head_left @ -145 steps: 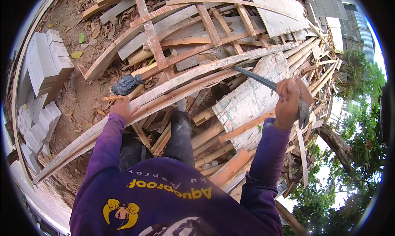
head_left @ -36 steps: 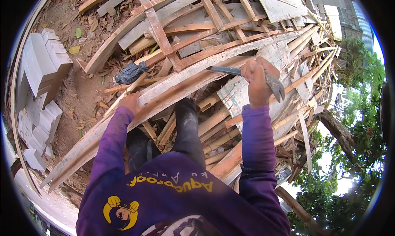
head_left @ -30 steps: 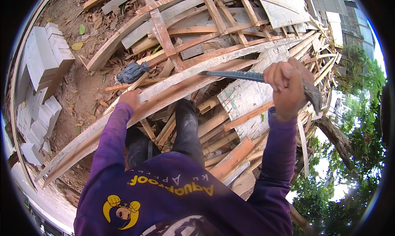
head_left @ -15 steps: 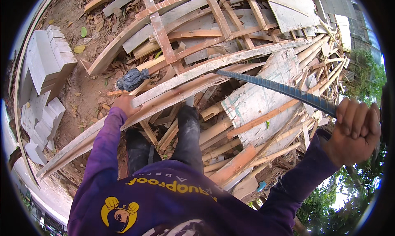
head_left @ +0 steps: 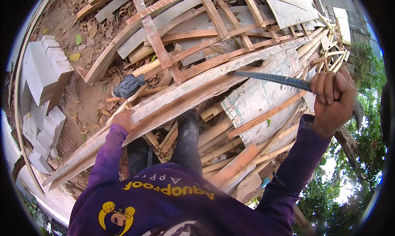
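Observation:
My right hand (head_left: 332,100) grips the curved end of a blue ribbed steel bar (head_left: 273,78), a crowbar whose tip lies against the long weathered plank (head_left: 197,88). That plank runs diagonally from lower left to upper right across a heap of scrap boards. My left hand (head_left: 123,120) holds the plank's edge near its lower part. Below me my dark rubber boots (head_left: 187,133) stand among the boards, and purple sleeves cover both arms.
A stack of grey concrete blocks (head_left: 43,73) stands at the left on bare earth with dry leaves. A dark grey bundled object (head_left: 128,86) lies beside the plank. Nailed wooden frames (head_left: 218,26) and sheets pile up at the back. Trees and sky show at the lower right.
My right hand swung the bar out to the right and has come back in toward the plank. The left hand stayed on the plank.

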### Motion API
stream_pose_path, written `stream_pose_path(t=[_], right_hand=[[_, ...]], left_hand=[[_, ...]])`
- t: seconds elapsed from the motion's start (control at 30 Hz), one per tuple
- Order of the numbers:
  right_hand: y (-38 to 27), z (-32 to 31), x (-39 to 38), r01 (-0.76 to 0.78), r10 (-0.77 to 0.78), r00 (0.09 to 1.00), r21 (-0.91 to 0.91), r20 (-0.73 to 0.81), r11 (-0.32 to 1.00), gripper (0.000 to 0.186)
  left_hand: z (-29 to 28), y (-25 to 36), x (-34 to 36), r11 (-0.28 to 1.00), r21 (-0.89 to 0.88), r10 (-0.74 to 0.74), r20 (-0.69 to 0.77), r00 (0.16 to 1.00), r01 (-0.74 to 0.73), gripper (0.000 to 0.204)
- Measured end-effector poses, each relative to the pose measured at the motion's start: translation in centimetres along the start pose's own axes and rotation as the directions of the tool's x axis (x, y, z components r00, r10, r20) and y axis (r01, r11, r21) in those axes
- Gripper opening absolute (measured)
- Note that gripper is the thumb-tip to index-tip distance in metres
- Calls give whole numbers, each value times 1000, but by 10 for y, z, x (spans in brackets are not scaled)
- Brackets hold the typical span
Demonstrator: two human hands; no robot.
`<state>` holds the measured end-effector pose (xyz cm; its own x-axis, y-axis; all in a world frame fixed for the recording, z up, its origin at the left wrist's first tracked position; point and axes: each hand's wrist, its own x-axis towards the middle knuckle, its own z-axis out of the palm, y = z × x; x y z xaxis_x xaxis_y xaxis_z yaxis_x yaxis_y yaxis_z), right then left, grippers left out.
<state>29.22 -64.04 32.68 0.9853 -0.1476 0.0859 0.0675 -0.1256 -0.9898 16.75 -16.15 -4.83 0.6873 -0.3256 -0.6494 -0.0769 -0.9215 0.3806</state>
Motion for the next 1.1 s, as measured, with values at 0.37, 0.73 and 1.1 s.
stream_pose_path(t=[0.37, 0.73, 1.1], right_hand=[[169, -23, -76, -197, 162, 954, -125, -251, 972, 28], [108, 17, -36, 27, -22, 999, -154, 38, 988, 25], [56, 31, 29, 122, -113, 985, 55, -133, 991, 29]], left_hand=[[-14, 11, 12, 1000, -6, -29, 15, 999, 29, 53], [17, 12, 6, 996, 28, -80, -216, 973, 89, 68], [-2, 23, 2, 982, 5, -183, -150, 972, 186, 63]])
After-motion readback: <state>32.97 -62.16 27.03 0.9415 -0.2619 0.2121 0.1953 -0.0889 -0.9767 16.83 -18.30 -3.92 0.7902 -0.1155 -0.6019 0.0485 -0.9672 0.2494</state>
